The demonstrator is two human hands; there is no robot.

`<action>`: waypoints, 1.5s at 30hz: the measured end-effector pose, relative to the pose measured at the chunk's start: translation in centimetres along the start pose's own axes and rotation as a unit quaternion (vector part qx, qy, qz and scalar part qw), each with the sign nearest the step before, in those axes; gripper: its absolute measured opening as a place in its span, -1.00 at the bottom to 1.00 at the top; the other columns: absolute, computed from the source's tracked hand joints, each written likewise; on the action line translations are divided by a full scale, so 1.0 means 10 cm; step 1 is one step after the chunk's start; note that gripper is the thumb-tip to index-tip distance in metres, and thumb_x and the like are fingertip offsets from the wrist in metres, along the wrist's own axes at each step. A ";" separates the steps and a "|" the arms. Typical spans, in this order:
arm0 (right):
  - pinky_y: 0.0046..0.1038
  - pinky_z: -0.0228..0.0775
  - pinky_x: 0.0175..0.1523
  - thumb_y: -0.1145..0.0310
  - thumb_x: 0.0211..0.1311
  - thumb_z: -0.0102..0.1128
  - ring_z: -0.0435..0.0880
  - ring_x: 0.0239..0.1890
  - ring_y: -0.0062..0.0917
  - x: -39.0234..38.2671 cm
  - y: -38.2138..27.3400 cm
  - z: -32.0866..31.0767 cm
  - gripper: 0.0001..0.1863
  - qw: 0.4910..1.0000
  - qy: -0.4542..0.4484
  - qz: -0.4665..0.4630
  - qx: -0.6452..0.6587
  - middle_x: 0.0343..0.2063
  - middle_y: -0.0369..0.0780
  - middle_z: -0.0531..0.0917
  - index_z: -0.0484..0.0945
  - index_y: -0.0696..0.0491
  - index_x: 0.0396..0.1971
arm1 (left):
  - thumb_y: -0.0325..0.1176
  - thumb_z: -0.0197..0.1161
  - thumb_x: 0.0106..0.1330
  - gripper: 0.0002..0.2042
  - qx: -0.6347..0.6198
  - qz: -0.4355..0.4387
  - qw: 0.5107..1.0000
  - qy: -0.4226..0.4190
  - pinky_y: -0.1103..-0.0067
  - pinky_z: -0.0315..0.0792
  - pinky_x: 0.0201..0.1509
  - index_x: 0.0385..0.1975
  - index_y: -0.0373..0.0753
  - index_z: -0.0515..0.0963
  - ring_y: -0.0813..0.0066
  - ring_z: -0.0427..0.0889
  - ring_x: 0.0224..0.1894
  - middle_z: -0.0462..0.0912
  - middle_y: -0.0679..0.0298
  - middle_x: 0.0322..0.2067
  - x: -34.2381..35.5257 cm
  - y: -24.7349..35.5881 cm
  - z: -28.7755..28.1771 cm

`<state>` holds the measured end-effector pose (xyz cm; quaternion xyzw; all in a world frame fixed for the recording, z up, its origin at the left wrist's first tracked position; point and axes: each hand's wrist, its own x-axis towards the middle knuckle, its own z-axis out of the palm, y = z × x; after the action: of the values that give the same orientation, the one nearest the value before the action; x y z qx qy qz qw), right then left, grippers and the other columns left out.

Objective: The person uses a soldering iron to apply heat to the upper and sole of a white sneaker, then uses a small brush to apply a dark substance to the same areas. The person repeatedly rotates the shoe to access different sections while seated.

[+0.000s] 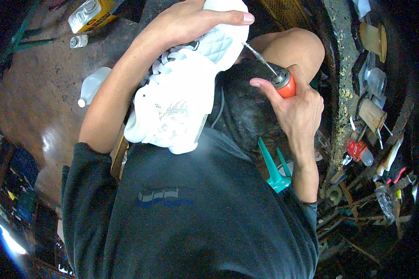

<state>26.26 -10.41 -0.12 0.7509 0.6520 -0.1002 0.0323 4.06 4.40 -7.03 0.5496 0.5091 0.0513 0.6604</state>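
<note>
A white sneaker (172, 100) with grey laces lies across my lap, its toe pointing away from me. My left hand (184, 23) is wrapped over the toe end, the thumb stretched across the upper. In my right hand (302, 102) is an awl (286, 86) with an orange handle, a dark collar and a thin metal shaft. The shaft slants up and left, its tip at the right edge of the sneaker's toe. Whether the tip pierces the shoe I cannot tell. Below the shoe, a dark cover (246, 102) lies over my lap.
On the brown surface at left are a white plastic bottle (95, 83), a small clear bottle (79, 41) and a yellow container (93, 16). Thread spools (372, 39) and loose clutter line the right side. A teal plastic piece (277, 176) shows by my right forearm.
</note>
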 end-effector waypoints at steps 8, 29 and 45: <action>-0.08 0.61 -0.38 -0.45 0.03 0.56 0.79 -0.50 0.01 -0.01 -0.02 -0.05 -0.27 0.999 -0.034 0.020 -0.005 -0.66 -0.03 0.69 0.69 0.02 -0.31 | 0.38 0.42 0.29 -0.12 0.002 -0.004 1.000 0.000 0.41 0.56 0.24 0.30 -0.35 0.50 0.15 0.77 0.11 0.77 -0.05 0.06 0.02 -0.04 0.00; -0.09 0.63 -0.39 -0.43 0.05 0.56 0.80 -0.50 -0.02 0.00 -0.02 -0.04 -0.28 0.999 -0.034 0.002 -0.022 -0.65 -0.06 0.70 0.69 0.02 -0.29 | 0.37 0.43 0.29 -0.12 -0.008 0.023 1.000 -0.010 0.43 0.57 0.22 0.28 -0.37 0.52 0.16 0.78 0.10 0.78 -0.05 0.05 -0.01 -0.02 0.00; -0.04 0.62 -0.49 -0.56 -0.03 0.49 0.76 -0.57 0.02 0.02 -0.01 0.01 -0.22 1.000 -0.003 -0.013 -0.005 -0.67 -0.09 0.69 0.63 -0.04 -0.37 | 0.41 0.41 0.27 -0.10 0.027 0.011 0.999 0.013 0.41 0.56 0.21 0.28 -0.37 0.53 0.14 0.78 0.10 0.77 -0.07 0.05 0.07 -0.08 0.06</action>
<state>26.22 -10.27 -0.27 0.7416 0.6624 -0.0993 0.0367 4.37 4.11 -8.14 0.5722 0.5126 0.0515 0.6381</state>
